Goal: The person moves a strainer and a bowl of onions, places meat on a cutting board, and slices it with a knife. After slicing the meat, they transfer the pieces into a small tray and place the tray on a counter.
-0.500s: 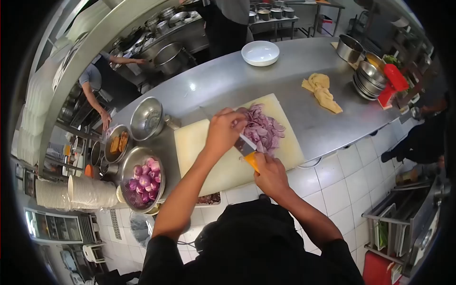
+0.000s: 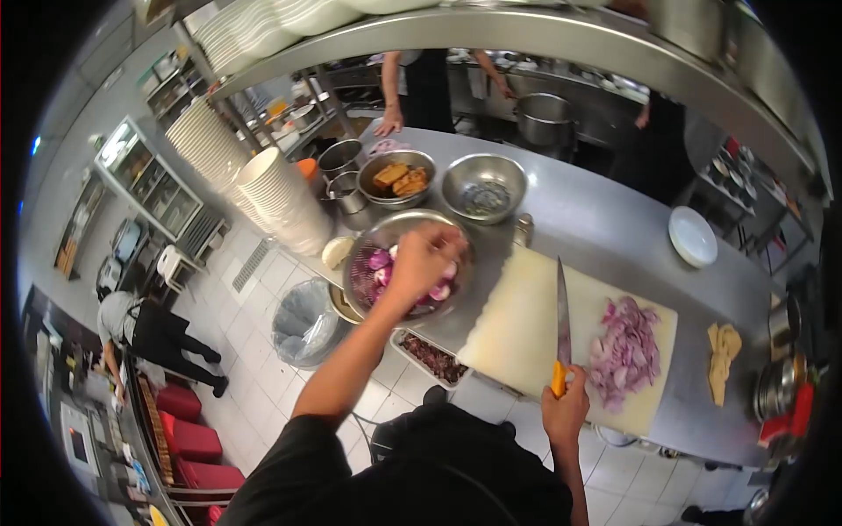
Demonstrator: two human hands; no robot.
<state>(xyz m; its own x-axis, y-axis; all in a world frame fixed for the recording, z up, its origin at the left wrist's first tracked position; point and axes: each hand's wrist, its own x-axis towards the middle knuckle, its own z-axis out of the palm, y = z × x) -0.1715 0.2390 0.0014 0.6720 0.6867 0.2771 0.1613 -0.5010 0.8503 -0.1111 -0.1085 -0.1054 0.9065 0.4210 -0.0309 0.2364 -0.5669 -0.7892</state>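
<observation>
My right hand (image 2: 567,407) is wrapped round the yellow handle of a kitchen knife (image 2: 563,311). Its blade points away from me, over the white cutting board (image 2: 504,320). Sliced red onion (image 2: 624,355) lies in a heap on the board, right of the blade. Over at the left, my left hand (image 2: 424,267) is above a metal colander (image 2: 358,279) of peeled red onions (image 2: 383,273). Motion blurs its fingers, so I cannot make out whether they hold an onion.
Behind the colander stand a bowl of browned food pieces (image 2: 402,179) and a steel bowl (image 2: 483,188). Stacked paper bowls (image 2: 279,197) are at the left. A white bowl (image 2: 692,237) and yellowish cloth (image 2: 723,361) lie right. A lined bin (image 2: 307,323) is below; people stand beyond the table.
My left hand has left the sliced onion and moved left to the colander. The knife has come away from the heap and now points forward. My view has turned left.
</observation>
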